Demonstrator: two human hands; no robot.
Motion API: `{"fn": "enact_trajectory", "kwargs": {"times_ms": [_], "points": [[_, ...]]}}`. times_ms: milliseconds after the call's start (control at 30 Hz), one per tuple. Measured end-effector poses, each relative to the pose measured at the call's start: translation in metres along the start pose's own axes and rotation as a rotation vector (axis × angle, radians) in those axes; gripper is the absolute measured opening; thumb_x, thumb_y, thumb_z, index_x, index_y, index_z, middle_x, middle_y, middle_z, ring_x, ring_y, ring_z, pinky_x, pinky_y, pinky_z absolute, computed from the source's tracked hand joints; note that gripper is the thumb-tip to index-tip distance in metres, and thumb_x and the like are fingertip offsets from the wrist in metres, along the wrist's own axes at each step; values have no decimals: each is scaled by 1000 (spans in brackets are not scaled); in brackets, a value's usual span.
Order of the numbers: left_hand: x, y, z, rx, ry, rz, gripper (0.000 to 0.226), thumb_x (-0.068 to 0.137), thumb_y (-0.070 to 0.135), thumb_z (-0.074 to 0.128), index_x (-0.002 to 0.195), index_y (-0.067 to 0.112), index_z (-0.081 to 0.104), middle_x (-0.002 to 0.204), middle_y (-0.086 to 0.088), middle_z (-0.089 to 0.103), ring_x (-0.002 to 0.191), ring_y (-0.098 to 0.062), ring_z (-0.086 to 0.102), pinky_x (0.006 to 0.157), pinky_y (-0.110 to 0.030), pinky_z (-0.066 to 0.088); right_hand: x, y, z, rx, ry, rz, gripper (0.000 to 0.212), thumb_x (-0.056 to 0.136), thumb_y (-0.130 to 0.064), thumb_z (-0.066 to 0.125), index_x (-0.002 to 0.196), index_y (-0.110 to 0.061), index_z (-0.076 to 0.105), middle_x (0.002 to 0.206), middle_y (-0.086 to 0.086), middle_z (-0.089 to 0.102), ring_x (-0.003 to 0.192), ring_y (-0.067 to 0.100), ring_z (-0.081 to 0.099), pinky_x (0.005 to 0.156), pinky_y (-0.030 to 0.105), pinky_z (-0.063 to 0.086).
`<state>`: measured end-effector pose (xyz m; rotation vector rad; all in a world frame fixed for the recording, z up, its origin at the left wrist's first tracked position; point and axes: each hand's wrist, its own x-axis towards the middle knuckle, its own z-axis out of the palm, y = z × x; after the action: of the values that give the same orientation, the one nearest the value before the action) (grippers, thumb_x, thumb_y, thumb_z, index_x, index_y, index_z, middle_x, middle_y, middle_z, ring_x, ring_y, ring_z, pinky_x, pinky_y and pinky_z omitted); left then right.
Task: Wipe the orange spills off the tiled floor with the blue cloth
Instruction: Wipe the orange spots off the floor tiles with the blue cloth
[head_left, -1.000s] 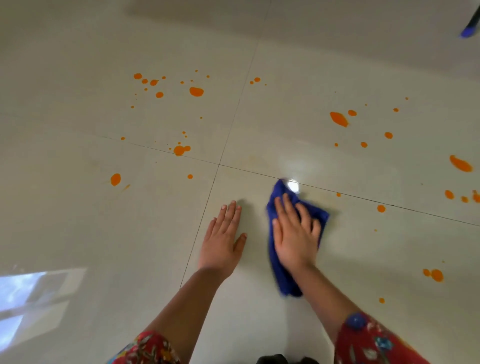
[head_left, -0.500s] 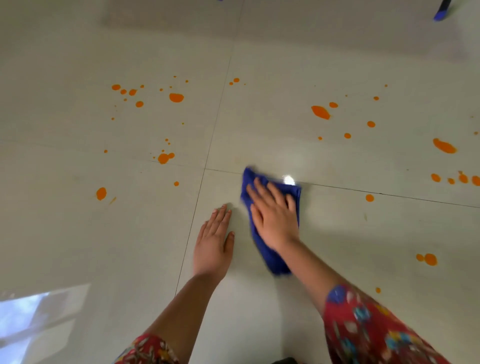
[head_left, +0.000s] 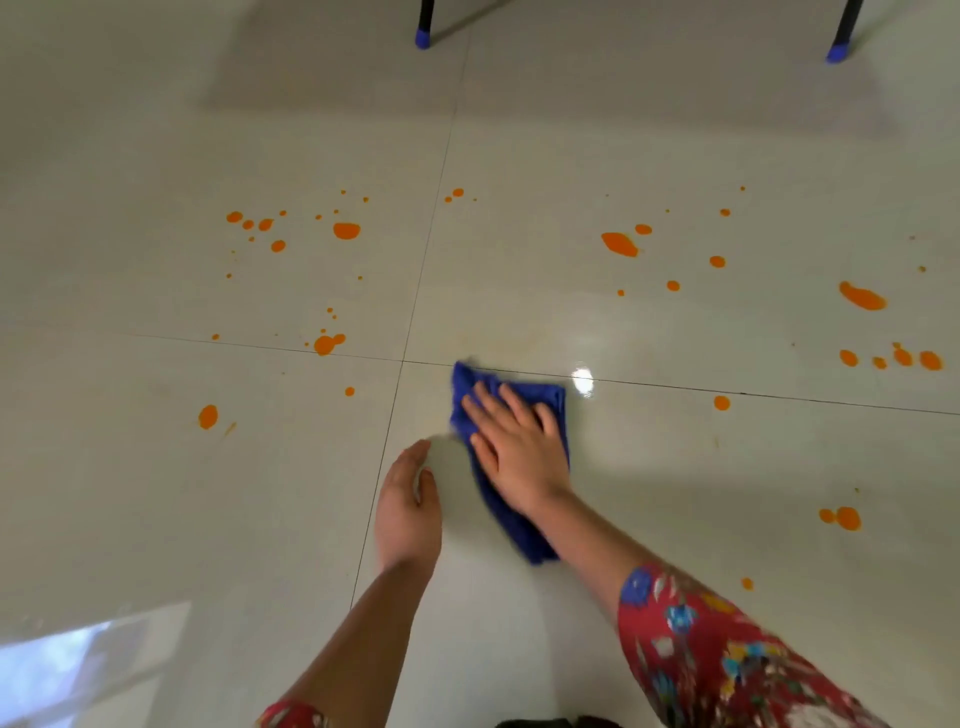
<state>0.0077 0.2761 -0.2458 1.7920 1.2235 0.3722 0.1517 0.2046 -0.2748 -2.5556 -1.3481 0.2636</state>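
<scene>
On the tiled floor (head_left: 675, 493), the flat right hand (head_left: 519, 447) presses the blue cloth (head_left: 465, 384), left hand (head_left: 408, 509) relaxed and empty; best push firmly toward the far orange spills (head_left: 619, 244).

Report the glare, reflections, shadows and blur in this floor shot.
Head view: a small bright glare spot on the glossy tiled floor just right of the blue cloth; a pale window-like reflection at lower left; a broad soft shadow below the dark legs at the top; the left hand is motion-blurred, the right hand on the cloth sharper.
</scene>
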Motion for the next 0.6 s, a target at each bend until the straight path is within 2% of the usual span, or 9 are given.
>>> {"fn": "enact_trajectory", "kwargs": {"times_ms": [133,200,267,333,367,433,467,533,600], "points": [[3,23,-16,-12,-9,-153,34,98,12,43,129,15,58,131,2,58,124,-14,51,97,-16,34,-75,4,-10,217,-104,-132,46,97,-56,34,141,-43,45,153,-24,30,144,2,22,109,33,19],[-1,30,-22,87,-105,-158,33,97,14,43,126,16,59,130,1,59,119,-15,53,92,-15,34,-81,18,-29,586,-108,-26,37,96,-53,44,123,-37,64,141,-25,46,137,-3,32,111,27,25],[-10,35,-25,155,-219,-159,33,97,15,43,124,21,60,128,3,60,110,-12,56,83,-15,38,-68,32,-50,810,-45,220,21,97,-29,56,114,-29,68,125,-21,60,128,9,51,106,24,38],[-20,41,-29,301,-379,-155,31,96,21,44,123,27,60,126,8,60,102,-9,57,76,-17,41,-56,44,-62,472,-13,253,36,92,-32,61,128,-28,58,122,-11,61,117,22,55,95,33,46],[-23,45,-31,408,-476,-131,30,96,25,45,122,30,60,127,9,58,104,-10,58,78,-19,42,-55,47,-65,220,-99,234,45,89,-40,61,132,-28,53,123,-7,59,115,24,53,91,36,46],[-23,59,-40,582,-660,-61,29,95,31,48,121,31,61,131,10,55,114,-13,55,90,-24,42,-57,46,-67,-37,-275,270,40,88,-48,58,120,-24,55,116,-2,59,111,23,52,85,35,43],[-21,70,-46,621,-721,-29,28,94,32,49,119,30,62,131,8,56,118,-14,54,95,-25,41,-59,44,-69,9,-324,319,31,88,-47,58,108,-22,58,107,-1,61,104,23,55,82,35,44],[-16,97,-61,575,-764,5,27,92,37,52,112,25,66,123,6,63,116,-15,56,98,-28,42,-65,41,-84,470,-376,470,22,88,-38,61,87,-18,54,87,-1,60,80,19,57,70,32,46],[-16,129,-73,402,-768,-42,27,92,37,54,110,22,68,116,5,66,110,-13,60,94,-27,45,-69,32,-108,979,-383,608,19,91,-29,63,90,-13,53,84,2,58,66,15,54,57,25,45]]}}
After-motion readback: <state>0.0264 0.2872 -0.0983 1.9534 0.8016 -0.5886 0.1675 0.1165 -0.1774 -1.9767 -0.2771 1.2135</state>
